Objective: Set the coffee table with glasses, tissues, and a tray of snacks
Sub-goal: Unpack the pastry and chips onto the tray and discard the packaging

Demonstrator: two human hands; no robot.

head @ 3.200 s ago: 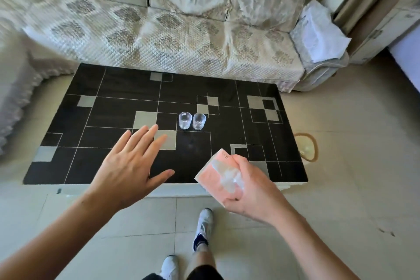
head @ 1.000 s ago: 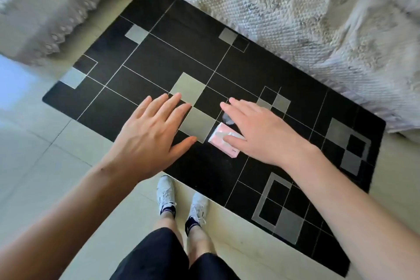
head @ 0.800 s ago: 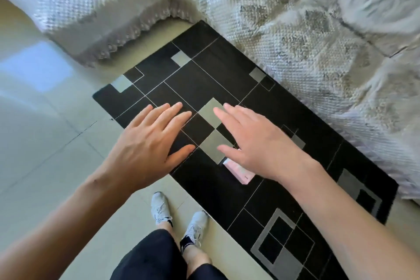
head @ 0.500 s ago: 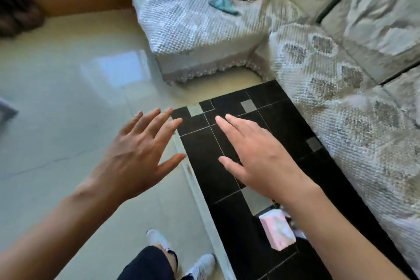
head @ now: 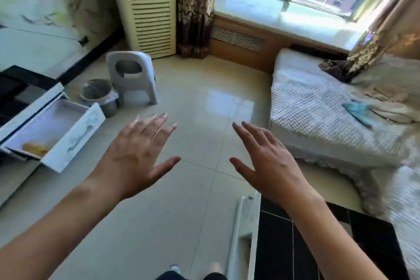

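Note:
My left hand [head: 136, 157] and my right hand [head: 268, 161] are both held out over the tiled floor, fingers spread, holding nothing. Only a corner of the black patterned coffee table [head: 302, 245] shows at the bottom right, under my right forearm. The glasses and the pink tissue pack are out of view. An open white drawer [head: 56, 129] at the left holds a yellowish item [head: 35, 149] near its front.
A grey bin [head: 98, 95] and a white plastic stool [head: 133, 77] stand beyond the drawer. A cream standing unit [head: 151, 13] and curtains are at the back. A covered sofa section [head: 322, 118] lies to the right below the window.
My right hand set the tissue pack on the table beside the glasses and let go. The view has since swung left, away from the table toward the drawer and window.

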